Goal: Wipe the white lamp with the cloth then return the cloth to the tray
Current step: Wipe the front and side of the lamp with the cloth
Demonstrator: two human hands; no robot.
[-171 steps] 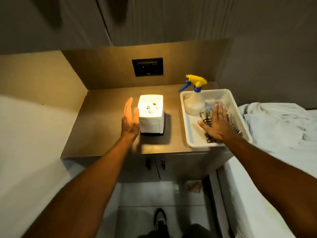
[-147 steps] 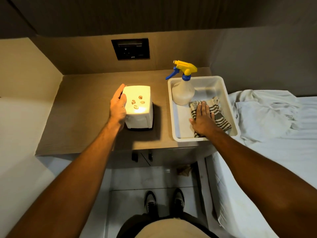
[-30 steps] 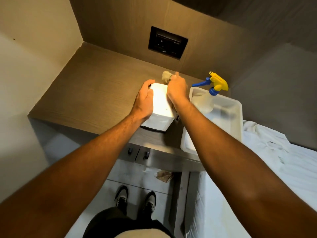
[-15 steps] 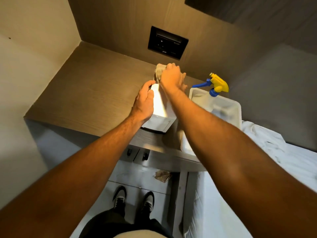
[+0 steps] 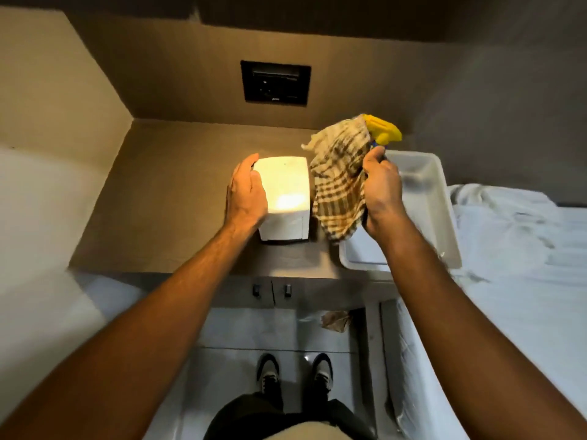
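The white cube lamp (image 5: 286,192) glows on the wooden bedside shelf (image 5: 165,198). My left hand (image 5: 246,193) rests against the lamp's left side, fingers curled over its top edge. My right hand (image 5: 379,192) grips the checked cloth (image 5: 340,182), which hangs loose in the air just right of the lamp, not touching it as far as I can tell. The white tray (image 5: 438,214) sits right of the lamp, partly hidden behind my right hand and the cloth.
A spray bottle with a yellow trigger (image 5: 382,131) stands at the tray's far end, mostly hidden by the cloth. A black socket panel (image 5: 275,82) is on the back wall. A bed with white sheets (image 5: 514,249) lies to the right. Crumpled paper (image 5: 336,320) lies on the floor.
My right hand has lifted the cloth off the lamp's far top edge and moved it to the right, towards the tray. The camera view tilted and straightened. My left hand stays on the lamp.
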